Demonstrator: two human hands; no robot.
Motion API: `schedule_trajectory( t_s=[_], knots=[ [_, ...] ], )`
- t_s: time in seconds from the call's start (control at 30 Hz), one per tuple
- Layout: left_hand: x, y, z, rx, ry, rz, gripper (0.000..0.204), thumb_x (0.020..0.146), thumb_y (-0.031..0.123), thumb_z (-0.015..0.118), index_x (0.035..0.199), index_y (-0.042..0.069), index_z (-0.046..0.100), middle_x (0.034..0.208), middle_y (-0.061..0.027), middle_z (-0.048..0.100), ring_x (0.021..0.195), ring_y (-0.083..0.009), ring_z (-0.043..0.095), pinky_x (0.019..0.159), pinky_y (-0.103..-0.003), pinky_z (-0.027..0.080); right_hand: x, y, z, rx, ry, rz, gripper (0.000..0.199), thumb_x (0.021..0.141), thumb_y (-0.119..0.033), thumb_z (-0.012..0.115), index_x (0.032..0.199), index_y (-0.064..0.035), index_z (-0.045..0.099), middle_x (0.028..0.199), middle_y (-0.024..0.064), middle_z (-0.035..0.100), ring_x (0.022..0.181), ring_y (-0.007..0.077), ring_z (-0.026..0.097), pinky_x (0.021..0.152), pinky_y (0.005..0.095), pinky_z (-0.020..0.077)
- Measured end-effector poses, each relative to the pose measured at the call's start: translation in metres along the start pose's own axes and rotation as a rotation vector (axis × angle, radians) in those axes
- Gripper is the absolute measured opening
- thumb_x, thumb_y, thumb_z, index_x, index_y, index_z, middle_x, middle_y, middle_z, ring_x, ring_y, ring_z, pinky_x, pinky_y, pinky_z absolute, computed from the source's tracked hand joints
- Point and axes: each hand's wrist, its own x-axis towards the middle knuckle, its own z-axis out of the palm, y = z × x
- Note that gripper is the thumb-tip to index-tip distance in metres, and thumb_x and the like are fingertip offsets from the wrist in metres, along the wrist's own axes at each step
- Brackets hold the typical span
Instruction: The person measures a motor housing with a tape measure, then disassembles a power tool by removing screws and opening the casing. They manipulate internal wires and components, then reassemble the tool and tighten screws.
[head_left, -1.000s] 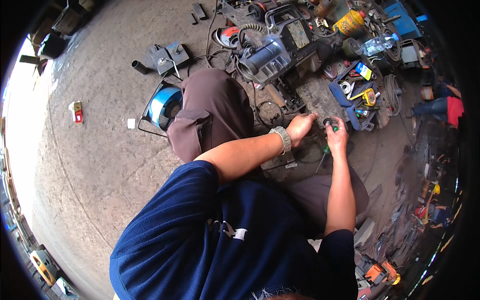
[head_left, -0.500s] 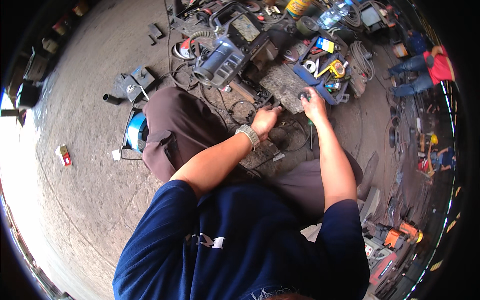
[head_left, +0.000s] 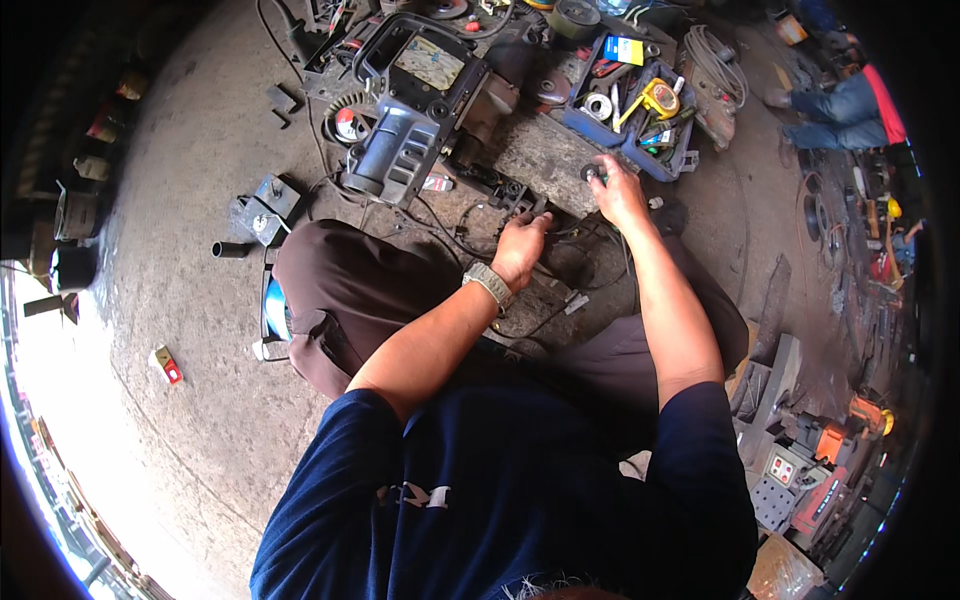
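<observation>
Out in front of me, my left hand (head_left: 521, 250) is closed at the end of a dark metal assembly (head_left: 514, 196); what its fingers grip is too small to make out. My right hand (head_left: 623, 195) pinches a small dark round part (head_left: 592, 173) over the worn grey board (head_left: 545, 158). Left of the board stands a machine with a grey motor housing (head_left: 400, 150) and a black frame. Behind my right hand sits a blue tool tray (head_left: 600, 127) with a yellow tape measure (head_left: 661, 98) and several hand tools.
Cables (head_left: 440, 230) loop over the floor near my knees. A metal block (head_left: 277, 197) and a short dark pipe (head_left: 231, 249) lie by my left knee. Coiled grey cable (head_left: 715, 65) rests at the back right. Farther right, a person in blue jeans (head_left: 845, 110) is partly visible.
The view has shifted, so the bench items appear lower and farther left. Both hands stay close to the same parts, and the round piece is still in my right fingers.
</observation>
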Motion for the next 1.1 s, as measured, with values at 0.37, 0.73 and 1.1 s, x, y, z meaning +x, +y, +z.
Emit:
schedule_trajectory(
  t_s=[0.37, 0.73, 1.1],
  knots=[
    [0.003, 0.005, -0.007, -0.076, -0.041, -0.03, 0.027, 0.105, 0.018, 0.057, 0.123, -0.001, 0.063, 0.114, -0.0128, 0.071, 0.098, -0.0251, 0.071, 0.09, -0.037, 0.058, 0.011, 0.0, 0.011, 0.047, 0.086, -0.099, 0.041, 0.093, -0.02, 0.073, 0.133, -0.0122, 0.064, 0.127, 0.0194, 0.068, 0.121, 0.0401, 0.063, 0.105, 0.0464, 0.0503],
    [-0.04, 0.245, -0.046, 0.16, 0.071, 0.66, 0.027, 0.104, 0.019, 0.062, 0.116, -0.004, 0.07, 0.109, -0.0115, 0.076, 0.097, -0.0178, 0.072, 0.089, -0.028, 0.055, -0.002, -0.003, -0.036, 0.118, -0.076, 0.272, 0.039, 0.094, -0.032, 0.074, 0.127, -0.0128, 0.069, 0.118, 0.0219, 0.073, 0.115, 0.0332, 0.07, 0.1, 0.042, 0.054],
    [-0.035, 0.142, -0.021, 0.439, -0.051, 0.639, 0.013, 0.103, 0.01, 0.065, 0.106, -0.002, 0.07, 0.095, -0.0016, 0.072, 0.085, -0.006, 0.062, 0.076, -0.022, 0.05, 0.059, -0.051, 0.047, -0.03, -0.21, 0.115, 0.041, 0.099, -0.027, 0.067, 0.138, -0.0129, 0.063, 0.15, 0.0219, 0.052, 0.135, 0.0406, 0.053, 0.114, 0.046, 0.0452]
  ],
)
